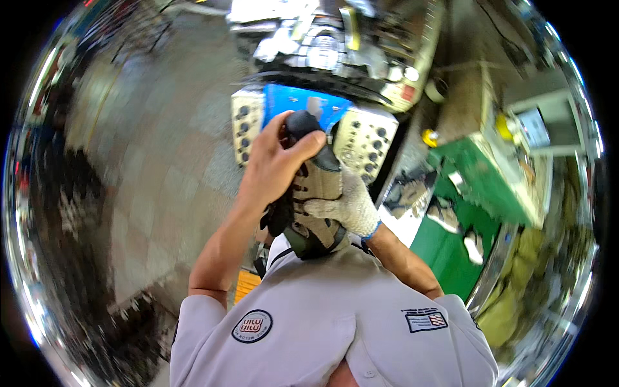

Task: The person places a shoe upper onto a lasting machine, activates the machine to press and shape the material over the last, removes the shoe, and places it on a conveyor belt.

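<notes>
- while the shoe (319,184) is held in front of the shirt (309,303), its long axis runs near to far, almost straight away from the wearer.
- governing relation, as judged: the dark, rounded far end points toward the blue cover (276,103), which sits between the left panel (242,132) and the right panel (367,135). contact between shoe and cover cannot be confirmed.
- shoe position: between the two hands, with both touching it; neither hand is nearer.
- left hand (277,155): bare, wrapped around the far end from the left, thumb laid across the dark part. the fingertips are mostly hidden.
- right hand (348,203): in a white knit glove, clasping the right flank nearer the wearer, thumb reaching left across the tan upper. the other fingers cannot be told.
- shoe appearance: tan or brown panels along the middle, black at the far end, dark olive at the near end.
- shoe detail: a row of small dark marks, apparently lace loops, follows the left side; blur prevents reading the seams.
</notes>
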Demonstrator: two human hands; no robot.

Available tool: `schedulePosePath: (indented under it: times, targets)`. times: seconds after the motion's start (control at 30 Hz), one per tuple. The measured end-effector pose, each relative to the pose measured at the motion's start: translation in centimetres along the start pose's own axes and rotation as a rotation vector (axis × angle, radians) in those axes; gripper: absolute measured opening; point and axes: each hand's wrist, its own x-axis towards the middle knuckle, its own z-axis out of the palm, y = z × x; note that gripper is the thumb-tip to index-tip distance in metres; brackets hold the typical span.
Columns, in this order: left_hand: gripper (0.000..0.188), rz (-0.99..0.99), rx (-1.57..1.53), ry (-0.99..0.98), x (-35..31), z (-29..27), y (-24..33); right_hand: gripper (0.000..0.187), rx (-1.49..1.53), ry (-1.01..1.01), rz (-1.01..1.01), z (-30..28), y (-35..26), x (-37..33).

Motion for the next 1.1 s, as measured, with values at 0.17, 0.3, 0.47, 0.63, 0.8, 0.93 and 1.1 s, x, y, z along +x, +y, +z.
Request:
schedulePosePath:
  times: [0.17, 0.3, 0.47, 0.63, 0.8, 0.93, 1.1]
  targets:
    - [0.049, -0.09, -0.013, -0.195, 3.0, 6.5, 0.7, 0.108, 0.288, 0.278, 0.052, -2.4, 0.5, -4.8]
    - [0.043, -0.023, 0.1, -0.338, 3.8, 12.0, 1.1, 0.079, 0.461, 0.421, -0.078, -3.9, 1.4, -8.0]
    - [0.044, 0.175, 0.222, -0.594, 2.5, 19.2, 1.6, 0.107, 0.463, 0.601, -0.111, -6.2, 2.3, -12.0]
    - [0.076, 0.086, 0.278, -0.835, -0.4, 24.5, 1.8, 0.113, 0.252, 0.849, -0.019, -8.3, 3.3, -15.8]
    - [0.1, 0.121, 0.352, -1.019, -2.3, 28.0, 1.7, 0.09, 0.272, 0.999, -0.101, -9.3, 5.8, -18.2]
    - [0.109, 0.155, 0.413, -1.142, -3.6, 30.9, 2.3, 0.093, 0.487, 0.956, -0.128, -10.8, 7.1, -20.7]
    - [0.116, 0.2, 0.386, -1.277, -4.2, 33.3, -0.8, 0.075, 0.713, 0.96, -0.155, -12.8, 7.8, -24.0]
